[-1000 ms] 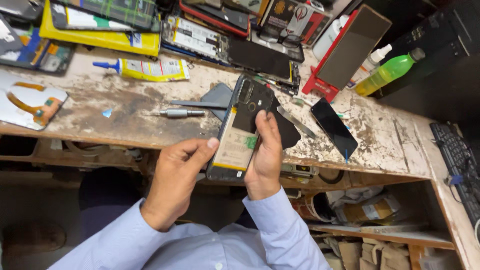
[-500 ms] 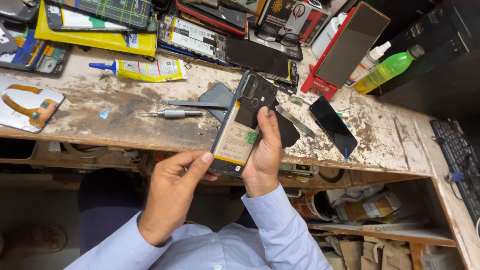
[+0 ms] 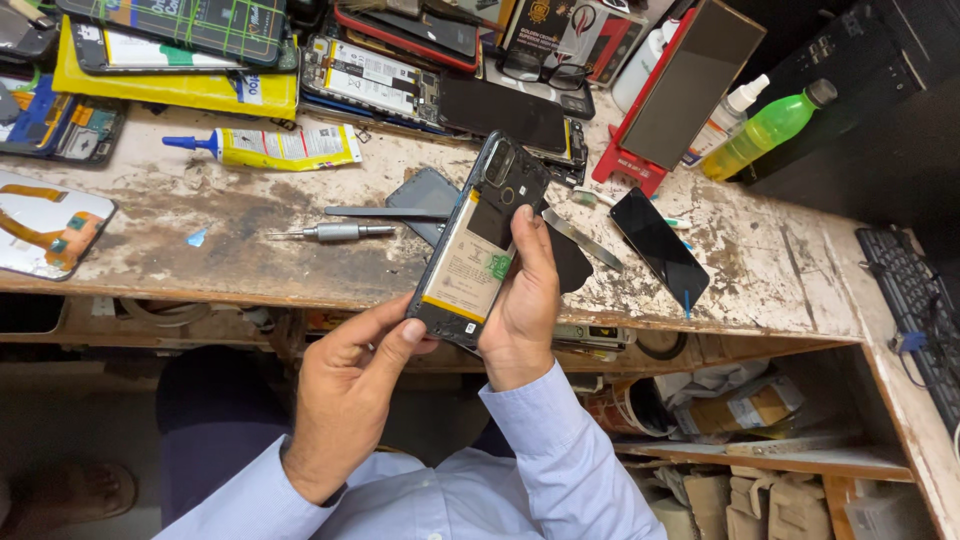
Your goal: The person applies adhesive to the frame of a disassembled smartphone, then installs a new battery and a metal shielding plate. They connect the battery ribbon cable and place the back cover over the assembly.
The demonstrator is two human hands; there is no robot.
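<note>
An opened phone (image 3: pixel 476 248) with its back cover off shows a pale battery and dark circuit board. I hold it tilted over the front edge of the worn workbench (image 3: pixel 780 270). My right hand (image 3: pixel 520 300) grips its right side, with fingers wrapped up along the edge. The left hand (image 3: pixel 345 400) touches its lower left corner with thumb and fingertip.
On the bench lie a small screwdriver (image 3: pixel 325 232), metal tweezers (image 3: pixel 385 212), a yellow glue tube (image 3: pixel 270 147), a loose black screen (image 3: pixel 660 247), a grey cover (image 3: pixel 425 195), several dismantled phones at the back, a red stand (image 3: pixel 690 75), a green bottle (image 3: pixel 765 128). A keyboard (image 3: pixel 915 300) sits far right.
My left hand has slid down from the phone's left side to its lower corner. The phone stays in my right hand, a little more upright.
</note>
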